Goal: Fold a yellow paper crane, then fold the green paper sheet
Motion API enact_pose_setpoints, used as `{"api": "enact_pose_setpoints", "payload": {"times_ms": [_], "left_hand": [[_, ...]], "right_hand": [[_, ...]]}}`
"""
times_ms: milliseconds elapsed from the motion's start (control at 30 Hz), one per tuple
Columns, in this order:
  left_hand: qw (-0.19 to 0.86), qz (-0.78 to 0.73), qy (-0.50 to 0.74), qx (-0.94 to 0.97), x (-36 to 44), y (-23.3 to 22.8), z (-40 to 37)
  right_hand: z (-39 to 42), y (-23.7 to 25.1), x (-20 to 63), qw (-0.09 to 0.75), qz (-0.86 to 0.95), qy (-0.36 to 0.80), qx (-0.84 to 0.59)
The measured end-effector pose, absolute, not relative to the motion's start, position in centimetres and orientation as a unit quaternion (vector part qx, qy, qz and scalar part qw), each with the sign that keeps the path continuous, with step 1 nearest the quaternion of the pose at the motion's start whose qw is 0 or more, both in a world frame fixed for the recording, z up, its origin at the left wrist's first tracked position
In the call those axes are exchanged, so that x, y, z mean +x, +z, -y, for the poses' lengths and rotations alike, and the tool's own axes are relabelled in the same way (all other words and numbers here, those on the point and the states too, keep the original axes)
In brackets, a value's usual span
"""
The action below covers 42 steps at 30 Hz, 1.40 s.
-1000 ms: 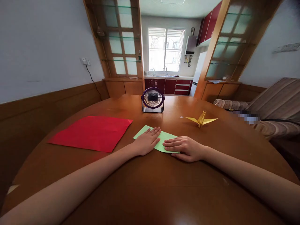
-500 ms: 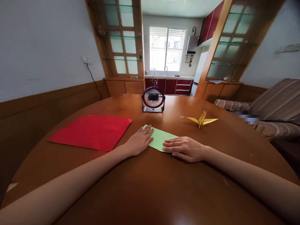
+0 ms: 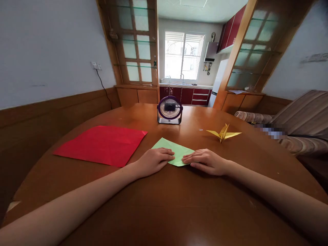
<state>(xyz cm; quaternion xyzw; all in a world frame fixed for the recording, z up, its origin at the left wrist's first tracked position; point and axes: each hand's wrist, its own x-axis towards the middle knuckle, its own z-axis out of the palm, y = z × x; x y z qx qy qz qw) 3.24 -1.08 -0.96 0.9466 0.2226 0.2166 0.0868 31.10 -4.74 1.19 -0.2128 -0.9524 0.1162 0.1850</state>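
Green paper (image 3: pixel 180 152) is lying under my unclenched fingers (image 3: pixel 191 158), inward of the near edge of the table (image 3: pixel 164 212): left hand (image 3: pixel 153 161) bent on its left, right hand (image 3: pixel 207 160) flatter on its right. Remotely, I'm seeing a yellow crane (image 3: pixel 223 134) toward the right edge, red paper (image 3: pixel 104 145) toward the left, a fan (image 3: pixel 169 108) near the far one.

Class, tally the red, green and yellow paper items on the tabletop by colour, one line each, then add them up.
Red paper sheet: 1
Green paper: 1
Yellow origami crane: 1
Total: 3
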Motion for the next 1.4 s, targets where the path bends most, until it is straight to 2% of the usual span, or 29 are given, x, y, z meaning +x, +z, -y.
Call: {"api": "enact_pose_setpoints", "payload": {"times_ms": [200,500,633,800,1033,1400], "left_hand": [[0.100,-0.171,0.260,0.945,2.9,-0.7,1.5],[0.093,-0.133,0.271,0.949,3.1,-0.4,1.8],[0.080,-0.119,0.264,0.954,3.2,-0.3,2.1],[0.071,-0.111,0.266,0.955,3.2,-0.4,2.1],[0.082,-0.141,0.259,0.952,3.4,-0.2,2.4],[0.118,-0.161,0.240,0.950,3.8,0.4,2.7]], "right_hand": [[3.8,1.5,31.0,0.219,0.922,0.213,-0.239],[1.9,0.9,29.9,0.303,0.787,0.395,-0.366],[1.8,0.3,29.5,0.324,0.774,0.367,-0.401],[2.2,-0.4,29.4,0.331,0.791,0.271,-0.438],[2.6,-0.7,29.0,0.306,0.816,0.147,-0.468],[2.8,-1.0,28.8,0.295,0.817,0.088,-0.488]]}}
